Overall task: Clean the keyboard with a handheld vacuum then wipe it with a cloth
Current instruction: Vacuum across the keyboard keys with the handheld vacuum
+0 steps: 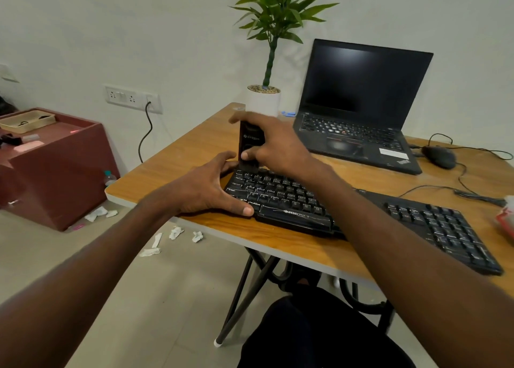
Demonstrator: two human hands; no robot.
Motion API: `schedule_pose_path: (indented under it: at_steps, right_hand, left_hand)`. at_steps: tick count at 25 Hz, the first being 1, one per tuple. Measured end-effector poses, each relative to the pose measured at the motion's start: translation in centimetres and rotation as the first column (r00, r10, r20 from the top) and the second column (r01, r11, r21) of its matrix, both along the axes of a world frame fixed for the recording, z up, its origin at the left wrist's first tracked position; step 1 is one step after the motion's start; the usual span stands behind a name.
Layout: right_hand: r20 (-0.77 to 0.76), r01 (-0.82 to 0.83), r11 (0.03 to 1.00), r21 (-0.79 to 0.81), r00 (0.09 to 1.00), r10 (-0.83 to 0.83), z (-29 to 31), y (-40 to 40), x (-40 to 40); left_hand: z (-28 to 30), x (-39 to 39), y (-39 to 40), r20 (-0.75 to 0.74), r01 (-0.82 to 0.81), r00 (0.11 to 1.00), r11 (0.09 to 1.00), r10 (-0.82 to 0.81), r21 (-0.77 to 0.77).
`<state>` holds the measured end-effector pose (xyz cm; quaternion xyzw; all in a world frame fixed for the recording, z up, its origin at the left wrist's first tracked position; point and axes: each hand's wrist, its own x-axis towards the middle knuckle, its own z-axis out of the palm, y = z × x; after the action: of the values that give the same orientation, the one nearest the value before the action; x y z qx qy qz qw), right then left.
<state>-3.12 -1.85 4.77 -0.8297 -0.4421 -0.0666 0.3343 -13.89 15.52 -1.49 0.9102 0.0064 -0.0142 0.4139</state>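
on keyboard [292,198], r hand [274,142] fingers gripping upright vacuum [250,145], l hand [211,189] splayed on edge

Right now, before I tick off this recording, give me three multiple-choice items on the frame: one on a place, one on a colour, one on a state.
1. Where does the handheld vacuum stand?
A. on the keyboard's far left corner
B. on the laptop
C. on the floor

2. What colour is the plant pot?
A. red
B. white
C. black

3. What state is the laptop in?
A. lid shut
B. lid open, screen dark
C. lid open, screen showing a bright page

Key:
1 A, the right hand holds the vacuum upright with its nozzle on the keyboard at that corner, while the left hand rests at the keyboard's left end.
2 B, the pot behind the vacuum is plain white.
3 B, the lid stands raised and the screen is black.
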Motion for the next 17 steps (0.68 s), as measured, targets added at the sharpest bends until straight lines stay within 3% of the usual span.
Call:
schedule_pose_path:
  at_steps: [3,7,10,12,15,17]
  right_hand:
    - [0.079,0.143,0.99,0.001,0.987,-0.142,-0.8,0.2,0.7]
    - [-0.017,0.077,0.996,0.039,0.997,-0.076,-0.7,-0.1,1.3]
    - [0.056,0.097,0.994,0.04,0.993,-0.099,-0.8,-0.3,1.5]
    - [-0.067,0.031,0.995,0.094,0.997,-0.025,-0.8,-0.5,1.6]
    - [-0.058,0.074,0.995,0.062,0.996,-0.07,-0.8,-0.1,1.8]
    - [-0.16,0.03,0.99,0.139,0.987,-0.007,-1.2,0.0,1.5]
  left_hand:
    - [-0.1,-0.1,-0.1,0.012,-0.006,1.0,1.0,0.006,-0.012]
    - [0.0,0.0,-0.1,0.004,-0.001,1.0,1.0,0.001,-0.008]
    - [-0.2,0.1,0.0,0.004,-0.01,1.0,1.0,0.01,-0.015]
    - [-0.2,0.1,-0.1,0.001,-0.004,1.0,1.0,0.004,-0.015]
    - [-0.1,0.0,-0.1,-0.009,-0.014,1.0,1.0,0.014,-0.009]
    - [-0.1,0.0,-0.2,-0.015,-0.008,1.0,1.0,0.008,-0.009]
